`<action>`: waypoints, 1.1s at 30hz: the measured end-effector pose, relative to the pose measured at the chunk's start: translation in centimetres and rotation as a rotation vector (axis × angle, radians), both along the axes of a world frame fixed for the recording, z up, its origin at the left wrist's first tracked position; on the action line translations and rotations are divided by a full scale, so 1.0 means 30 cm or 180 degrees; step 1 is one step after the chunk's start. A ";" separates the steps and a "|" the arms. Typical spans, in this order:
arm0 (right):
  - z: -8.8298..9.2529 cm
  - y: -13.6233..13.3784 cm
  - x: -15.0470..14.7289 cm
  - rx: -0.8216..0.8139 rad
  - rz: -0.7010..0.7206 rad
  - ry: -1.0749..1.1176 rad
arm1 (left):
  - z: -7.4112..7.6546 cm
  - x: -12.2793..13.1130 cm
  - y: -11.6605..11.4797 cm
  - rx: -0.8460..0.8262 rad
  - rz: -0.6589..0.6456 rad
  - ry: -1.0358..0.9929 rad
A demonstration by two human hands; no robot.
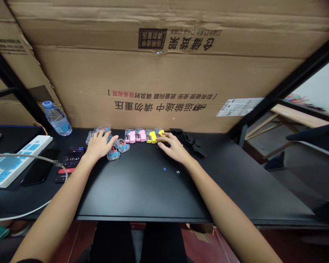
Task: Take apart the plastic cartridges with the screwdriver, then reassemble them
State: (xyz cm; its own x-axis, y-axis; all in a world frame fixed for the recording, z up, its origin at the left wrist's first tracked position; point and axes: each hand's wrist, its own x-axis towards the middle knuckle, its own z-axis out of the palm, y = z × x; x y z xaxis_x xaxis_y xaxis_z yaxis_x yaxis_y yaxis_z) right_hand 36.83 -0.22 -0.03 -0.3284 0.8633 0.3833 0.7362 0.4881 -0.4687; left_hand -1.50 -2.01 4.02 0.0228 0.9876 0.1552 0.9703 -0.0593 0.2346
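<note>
My left hand [100,143] rests with fingers spread over a cluster of clear plastic pieces with blue and red parts inside [113,153], partly covering them. To its right, a row of small clear pieces joined with coloured plastic stands along the cardboard. Two carry a pink part [131,137] and two a yellow part [152,137]. My right hand [173,146] is at the row's right end, fingers apart, with fingertips at the last yellow piece [161,133]. Whether they press on it I cannot tell. Several black plastic parts [193,144] lie beyond that hand.
A tall cardboard sheet [159,73] stands along the back of the black table [142,190]. On the left are a water bottle [59,120], a white power strip [22,160], a dark phone [40,168], a phone showing a timer [70,164] and a cable. A blue dot [165,169] lies mid-table.
</note>
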 end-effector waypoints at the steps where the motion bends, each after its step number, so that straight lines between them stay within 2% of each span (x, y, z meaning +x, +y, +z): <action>1: 0.000 -0.002 -0.003 -0.0040 0.0049 -0.0034 | -0.001 0.005 -0.001 0.0023 -0.0078 0.0000; 6: -0.014 -0.003 -0.014 -0.0159 0.0063 -0.0166 | 0.000 0.021 -0.002 0.0285 -0.0477 0.0006; 11: -0.025 0.001 -0.019 -0.0118 0.0031 -0.0195 | 0.051 0.045 -0.020 0.0525 -0.0819 0.0075; 15: -0.031 0.000 -0.026 -0.0119 0.0102 -0.0189 | 0.087 0.061 -0.038 0.0383 -0.0764 0.0127; 19: -0.028 -0.006 -0.044 -0.0129 0.0241 0.0032 | 0.066 0.059 -0.035 0.0226 -0.0811 0.0024; 23: 0.016 -0.029 -0.072 0.0267 0.0255 0.0577 | 0.029 0.058 -0.021 0.0319 -0.1143 -0.0052; 27: 0.096 -0.053 -0.068 0.0957 -0.0114 0.1008 | 0.008 0.081 -0.023 0.0344 -0.1521 -0.0346; 30: 0.149 -0.050 -0.013 0.1202 -0.0467 0.0981 | -0.004 0.113 -0.036 0.0348 -0.1768 -0.0570; 33: 0.176 -0.031 0.082 0.1106 -0.0893 0.0968 | -0.010 0.149 -0.055 0.0419 -0.2035 -0.0672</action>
State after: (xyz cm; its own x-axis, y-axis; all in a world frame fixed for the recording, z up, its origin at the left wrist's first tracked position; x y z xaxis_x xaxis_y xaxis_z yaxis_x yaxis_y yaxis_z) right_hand 39.28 -1.15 5.25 0.0669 0.7072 0.7038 0.7170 0.4565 -0.5268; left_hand 2.96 -3.66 3.72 0.5511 0.7628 0.3381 0.6695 -0.6461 0.3664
